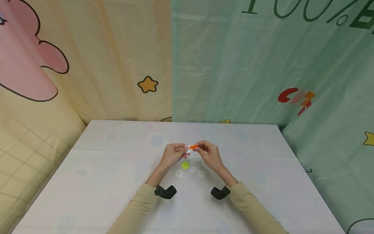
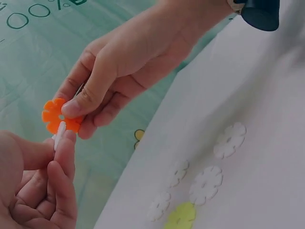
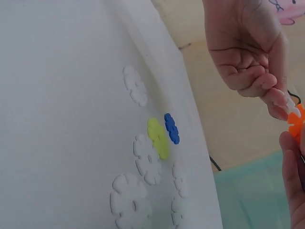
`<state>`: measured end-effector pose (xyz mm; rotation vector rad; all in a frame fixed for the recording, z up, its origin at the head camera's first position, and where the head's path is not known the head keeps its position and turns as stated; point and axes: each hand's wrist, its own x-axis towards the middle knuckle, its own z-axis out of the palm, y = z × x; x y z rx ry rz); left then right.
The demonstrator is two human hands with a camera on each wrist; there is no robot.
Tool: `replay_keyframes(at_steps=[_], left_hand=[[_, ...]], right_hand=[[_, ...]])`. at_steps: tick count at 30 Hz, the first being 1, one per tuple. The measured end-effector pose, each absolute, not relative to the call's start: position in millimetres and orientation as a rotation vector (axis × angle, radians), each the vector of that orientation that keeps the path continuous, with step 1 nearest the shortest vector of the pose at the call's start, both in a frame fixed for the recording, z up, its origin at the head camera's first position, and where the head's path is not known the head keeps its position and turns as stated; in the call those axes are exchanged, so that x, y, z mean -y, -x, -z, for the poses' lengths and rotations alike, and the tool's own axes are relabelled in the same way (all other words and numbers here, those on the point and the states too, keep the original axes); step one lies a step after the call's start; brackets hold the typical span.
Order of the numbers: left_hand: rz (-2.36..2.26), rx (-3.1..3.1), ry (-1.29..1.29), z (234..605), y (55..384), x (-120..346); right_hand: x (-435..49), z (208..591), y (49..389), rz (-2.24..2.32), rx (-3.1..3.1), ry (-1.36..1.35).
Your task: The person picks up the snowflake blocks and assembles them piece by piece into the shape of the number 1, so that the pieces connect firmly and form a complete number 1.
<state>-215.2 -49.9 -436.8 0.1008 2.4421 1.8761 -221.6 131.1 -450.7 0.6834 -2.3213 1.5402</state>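
My right hand pinches an orange flower-shaped disc with slotted edges between thumb and fingers. Opposite it, my left hand pinches a white flower disc, seen nearly edge-on in the left wrist view. The two discs meet at their rims, the white one standing crosswise to the orange one. Both hands are raised over the table, above several loose discs. Much of the white disc is hidden by my left fingertips.
On the white-covered table lie a yellow-green disc, a blue disc and several white discs, one of them a white disc near my left wrist. Printed curtains hang behind the table.
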Motion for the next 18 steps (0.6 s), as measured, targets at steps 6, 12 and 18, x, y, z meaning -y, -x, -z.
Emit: replay_keyframes(at_steps=[6, 12, 18], left_hand=[[-1.826, -2.474, -0.135, 435, 215, 47], [-1.881, -2.417, -0.140, 436, 214, 47], [-1.954, -2.307, -0.184, 439, 216, 46]], right_hand=[[-134, 449, 221, -1.494, 2.352, -0.679], [-139, 448, 224, -1.499, 2.403, -0.681], [-143, 447, 225, -1.548, 2.393, -0.652]])
